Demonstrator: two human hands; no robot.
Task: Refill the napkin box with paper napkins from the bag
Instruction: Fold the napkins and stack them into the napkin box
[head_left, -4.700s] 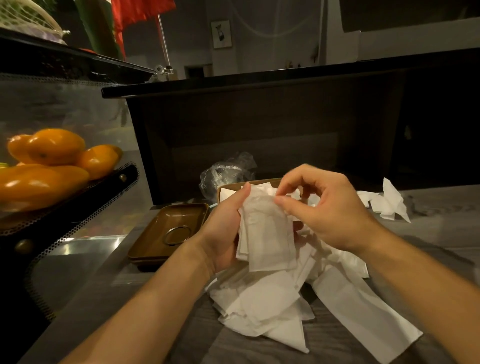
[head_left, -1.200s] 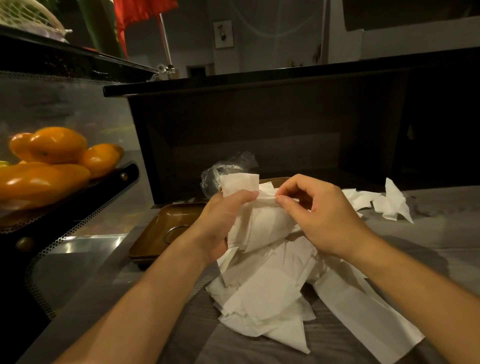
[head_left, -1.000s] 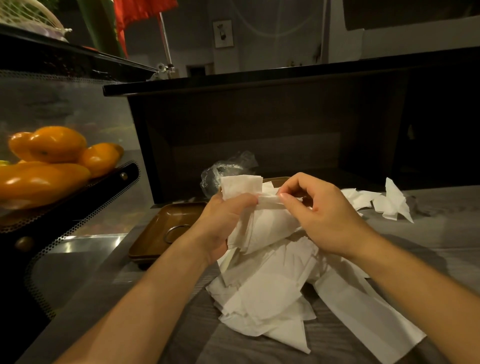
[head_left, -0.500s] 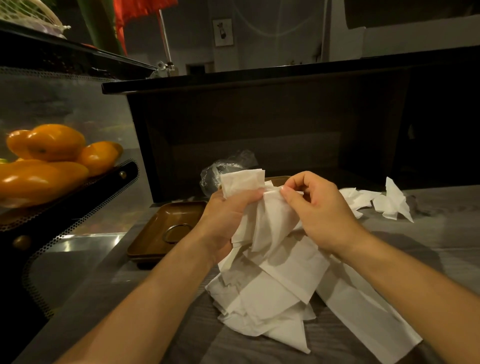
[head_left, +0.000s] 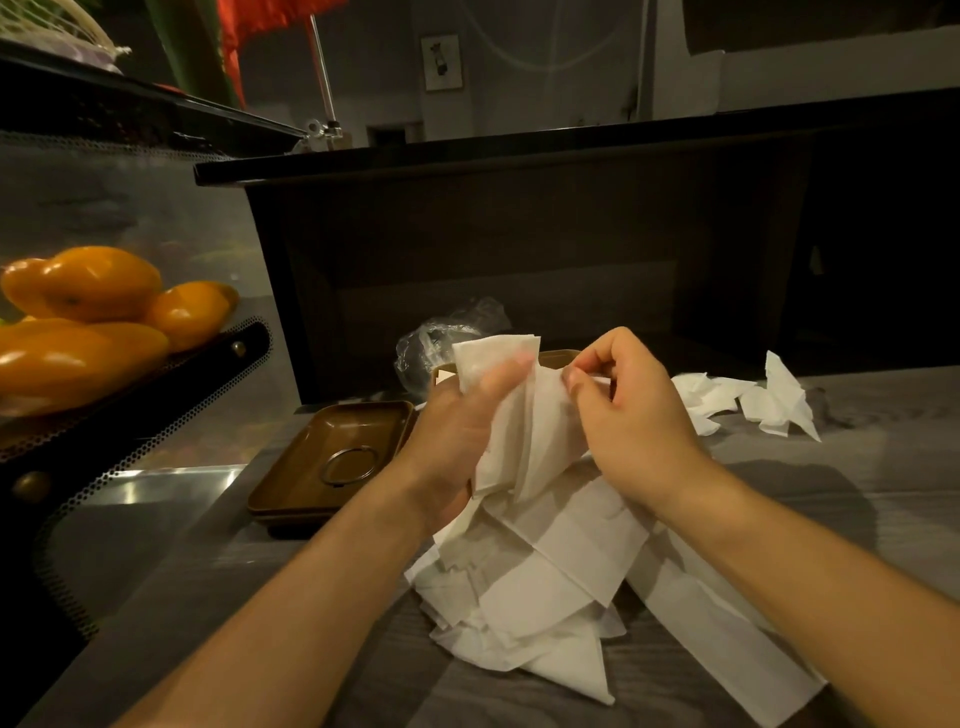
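Left hand (head_left: 457, 431) wrapped round a bunch of napkins (head_left: 514, 410), thumb pressed across the front sheet. Right hand (head_left: 628, 415) just beside it, fingertips pinching a fold at the top of the same bunch. Held above a loose pile of napkins (head_left: 540, 587) spread on the grey tabletop (head_left: 857, 499) — near centre. Napkin box (head_left: 556, 357) directly behind the hands, mostly hidden, only its brown rim showing. Clear plastic bag (head_left: 441, 332) just left of the box, far side. Brown tray (head_left: 332, 457) left of the hands. More crumpled napkins (head_left: 748, 400) far right. Oranges (head_left: 88, 312) on a black rack — far left.
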